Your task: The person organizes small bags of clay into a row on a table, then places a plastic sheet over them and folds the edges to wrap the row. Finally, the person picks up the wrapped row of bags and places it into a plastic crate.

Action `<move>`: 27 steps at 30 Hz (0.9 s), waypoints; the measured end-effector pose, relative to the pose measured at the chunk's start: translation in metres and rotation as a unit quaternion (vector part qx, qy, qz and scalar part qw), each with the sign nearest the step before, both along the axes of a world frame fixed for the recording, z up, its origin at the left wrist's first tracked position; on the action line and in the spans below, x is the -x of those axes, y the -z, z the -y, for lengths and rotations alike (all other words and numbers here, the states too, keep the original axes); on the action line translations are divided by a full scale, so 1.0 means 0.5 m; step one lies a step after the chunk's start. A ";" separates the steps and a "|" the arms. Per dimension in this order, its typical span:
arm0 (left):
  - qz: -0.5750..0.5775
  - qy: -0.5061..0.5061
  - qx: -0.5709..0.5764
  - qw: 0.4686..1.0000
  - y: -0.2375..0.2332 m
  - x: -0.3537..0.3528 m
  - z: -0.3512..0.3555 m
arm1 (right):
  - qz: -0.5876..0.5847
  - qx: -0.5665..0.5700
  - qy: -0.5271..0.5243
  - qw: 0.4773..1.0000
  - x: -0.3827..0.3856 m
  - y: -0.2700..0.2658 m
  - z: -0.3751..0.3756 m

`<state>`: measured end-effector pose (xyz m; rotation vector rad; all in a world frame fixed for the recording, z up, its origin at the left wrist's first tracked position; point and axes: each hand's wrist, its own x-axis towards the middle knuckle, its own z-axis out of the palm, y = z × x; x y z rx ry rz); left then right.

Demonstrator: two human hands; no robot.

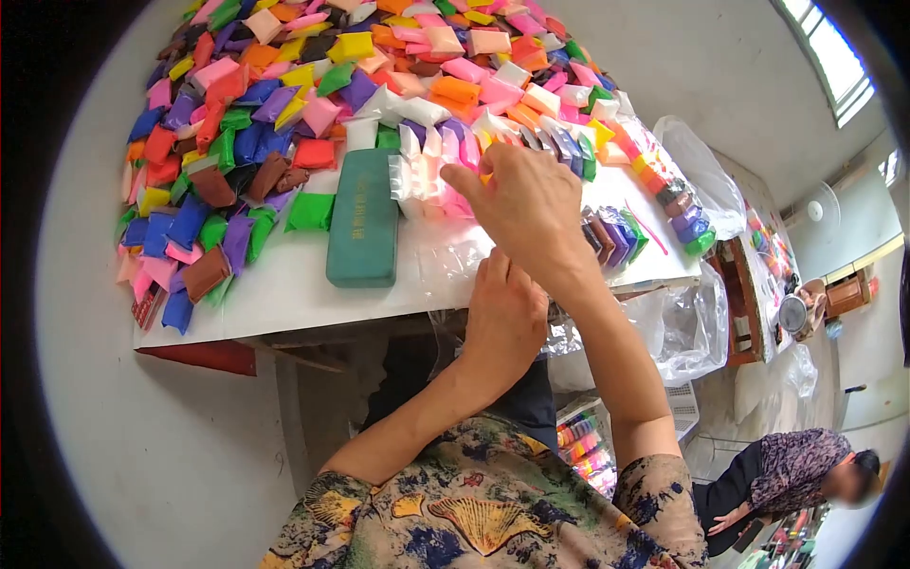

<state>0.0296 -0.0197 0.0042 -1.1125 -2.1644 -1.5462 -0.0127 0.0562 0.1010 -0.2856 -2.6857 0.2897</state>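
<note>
My right hand (533, 194) reaches over a row of small wrapped packets near the table's front edge. Its thumb points left, apart from the fingers, which bend down partly out of sight. Pale and pink packets (434, 171) stand on edge left of it, and dark and purple ones (616, 235) to its right. Below, my left hand (504, 308) is at the table edge with fingers curled on a clear plastic bag (453, 264); the fingertips are partly hidden. A long green box (364, 223) lies left of both hands.
A large heap of colourful packets (237, 114) covers the back and left of the white table (275, 308). A lined-up row of packets (671, 190) lies at the right edge by plastic bags (697, 322). Another person (791, 479) is at the lower right.
</note>
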 end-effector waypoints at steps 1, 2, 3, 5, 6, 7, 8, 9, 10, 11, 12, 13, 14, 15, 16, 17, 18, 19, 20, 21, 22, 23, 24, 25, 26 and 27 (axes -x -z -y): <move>-0.002 0.007 -0.008 1.000 0.005 0.001 -0.002 | 0.011 -0.010 0.022 1.000 0.015 0.009 0.009; -0.004 0.013 -0.016 1.000 0.014 0.003 -0.004 | 0.037 -0.006 0.018 0.999 0.022 0.011 0.010; -0.006 0.020 -0.023 1.000 0.019 0.004 -0.004 | 0.063 -0.001 0.015 0.998 0.029 0.012 0.012; 0.018 0.013 -0.019 1.000 0.018 -0.001 -0.001 | 0.079 0.006 0.016 0.997 0.035 0.022 0.011; 0.030 0.010 -0.018 0.999 0.017 -0.001 0.000 | 0.062 0.009 0.006 0.998 0.035 0.028 0.004; 0.020 0.014 -0.019 1.000 0.015 0.001 0.001 | 0.046 0.011 -0.003 0.999 0.033 0.034 -0.006; 0.009 0.018 -0.019 1.000 0.013 0.002 0.003 | 0.030 0.013 -0.013 0.999 0.030 0.036 -0.010; -0.001 0.023 -0.019 1.000 0.012 0.003 0.004 | 0.038 0.003 -0.010 0.999 0.028 0.035 -0.009; 0.012 0.021 -0.017 1.000 0.014 0.002 0.004 | 0.046 -0.006 -0.007 0.999 0.027 0.033 -0.008; 0.025 0.019 -0.015 0.999 0.018 0.000 0.003 | 0.054 -0.015 -0.004 0.998 0.027 0.030 -0.007; 0.038 0.016 -0.013 0.999 0.022 0.000 0.003 | 0.060 -0.024 0.004 0.998 0.029 0.030 -0.004; 0.023 0.020 -0.012 0.999 0.025 0.002 0.003 | 0.065 -0.032 0.011 0.997 0.033 0.031 0.002; 0.009 0.024 -0.010 1.000 0.027 0.003 0.003 | 0.070 -0.040 0.020 0.997 0.036 0.032 0.008; -0.005 0.028 -0.009 1.000 0.028 0.005 0.003 | 0.064 -0.048 0.018 0.997 0.037 0.034 0.013; -0.011 0.033 -0.015 0.999 0.027 0.006 0.004 | 0.058 -0.055 0.017 0.997 0.037 0.035 0.019; -0.017 0.039 -0.021 0.999 0.026 0.007 0.005 | 0.052 -0.063 0.015 0.997 0.037 0.036 0.022; -0.022 0.044 -0.026 0.998 0.025 0.008 0.006 | 0.052 -0.073 0.014 0.996 0.038 0.038 0.022; -0.023 0.035 -0.036 0.998 0.026 0.009 0.005 | 0.052 -0.084 0.012 0.995 0.039 0.043 0.020; -0.023 0.027 -0.045 0.998 0.028 0.008 0.004 | 0.053 -0.094 0.011 0.994 0.040 0.045 0.019; -0.024 0.019 -0.054 0.998 0.028 0.007 0.003 | 0.053 -0.096 0.016 0.994 0.041 0.046 0.019; -0.017 0.022 -0.057 0.998 0.027 0.008 0.002 | 0.052 -0.098 0.021 0.994 0.043 0.047 0.019; -0.009 0.024 -0.061 0.998 0.025 0.009 0.002 | 0.052 -0.100 0.027 0.993 0.042 0.048 0.019; -0.001 0.028 -0.063 0.998 0.023 0.010 0.002 | 0.044 -0.091 0.032 0.994 0.036 0.043 0.021; 0.005 0.033 -0.065 0.997 0.020 0.009 0.004 | 0.036 -0.083 0.036 0.995 0.029 0.033 0.025; 0.010 0.039 -0.066 0.997 0.016 0.010 0.007 | 0.028 -0.074 0.042 0.996 0.020 0.022 0.030; 0.016 0.046 -0.067 0.997 0.016 0.010 0.008 | -0.026 -0.063 0.043 0.997 0.008 0.013 0.032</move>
